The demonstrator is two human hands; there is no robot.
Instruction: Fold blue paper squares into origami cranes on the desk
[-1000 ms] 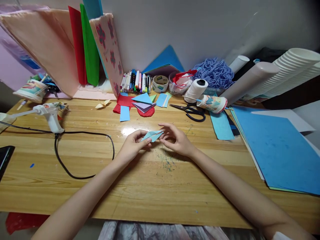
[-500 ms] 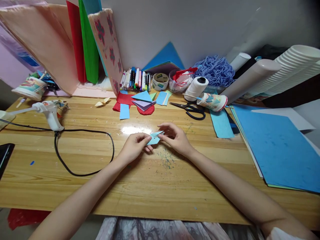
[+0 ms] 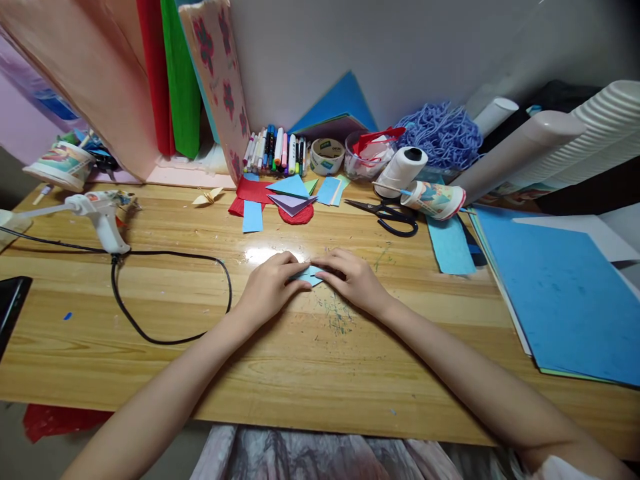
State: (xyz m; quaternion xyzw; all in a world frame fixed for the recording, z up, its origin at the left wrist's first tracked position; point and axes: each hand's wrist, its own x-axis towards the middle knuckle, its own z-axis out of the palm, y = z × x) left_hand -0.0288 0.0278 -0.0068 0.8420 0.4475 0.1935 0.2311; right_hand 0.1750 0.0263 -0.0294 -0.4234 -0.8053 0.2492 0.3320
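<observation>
A small folded piece of light blue paper point(image 3: 313, 279) is between my two hands, low over the middle of the wooden table point(image 3: 280, 373). My left hand point(image 3: 270, 283) grips its left side, thumb toward me and fingers on the far side. At the paper's right side, my right hand point(image 3: 350, 277) pinches it between thumb and fingers. The fingers cover much of the paper, so its full shape is hidden.
Scissors point(image 3: 385, 215) lie beyond my right hand, near a thread spool point(image 3: 401, 172) and a paper cup point(image 3: 434, 200). Left stands a white glue gun point(image 3: 105, 223) with a looped black cord point(image 3: 227, 277). Blue sheets point(image 3: 565, 293) are stacked right. Markers point(image 3: 275, 152) line the back.
The paper has gone from tilted up in my fingers to flatter, closer to the table. My left hand has turned palm-down over its left side; my right fingers have closed in on it.
</observation>
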